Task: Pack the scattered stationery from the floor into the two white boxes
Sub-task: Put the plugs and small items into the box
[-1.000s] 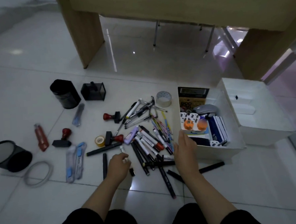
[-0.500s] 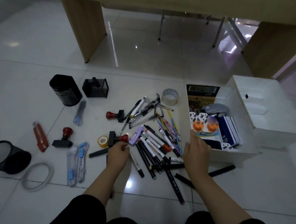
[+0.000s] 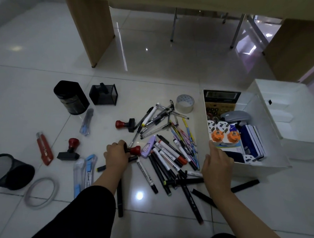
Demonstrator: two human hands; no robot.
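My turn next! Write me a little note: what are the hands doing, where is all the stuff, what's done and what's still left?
Left hand: grips the red-knobbed stamp on the floor.
Right hand: open, held at the near white box, holding nothing.
Done: calculator, mouse and notebooks are in that box.
Left: the marker and pen pile, two more stamps, red utility knife, tape roll, blue cutters. The far white box looks unfilled.
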